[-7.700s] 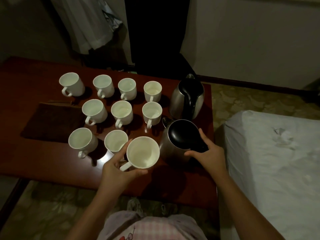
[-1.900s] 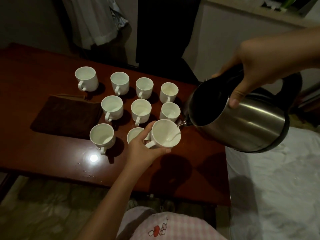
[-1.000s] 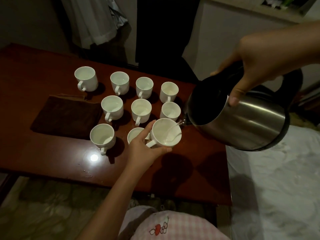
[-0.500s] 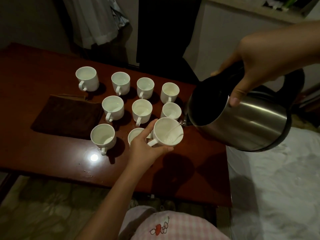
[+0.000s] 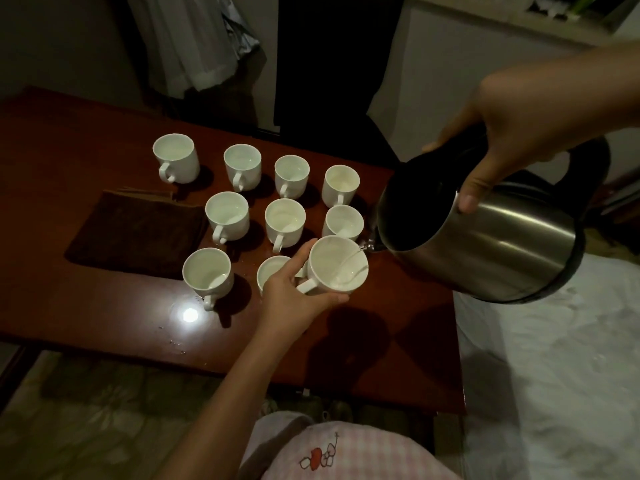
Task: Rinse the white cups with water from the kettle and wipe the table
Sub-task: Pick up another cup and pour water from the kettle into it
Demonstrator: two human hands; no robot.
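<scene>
My left hand (image 5: 292, 299) grips a white cup (image 5: 337, 266) above the red-brown table (image 5: 69, 306), tilted toward me. My right hand (image 5: 512, 133) holds a steel kettle (image 5: 485, 244) by its black handle, tipped left. A thin stream runs from its spout (image 5: 369, 244) into the held cup. Several more white cups (image 5: 227, 216) stand in rows on the table; one (image 5: 272, 275) is partly hidden behind my left hand. A dark brown cloth (image 5: 135, 233) lies folded to their left.
A white sheet-covered bed (image 5: 554, 375) butts against the table's right side. A lamp's bright reflection (image 5: 189, 315) and small water drops (image 5: 173, 341) mark the table's front. Hanging clothes (image 5: 194, 46) and a dark doorway stand behind.
Since 7.7 s ago my right hand lifted the kettle off the table and tipped it over the held cup. In the last second the pouring goes on and the water in the cup has risen slightly.
</scene>
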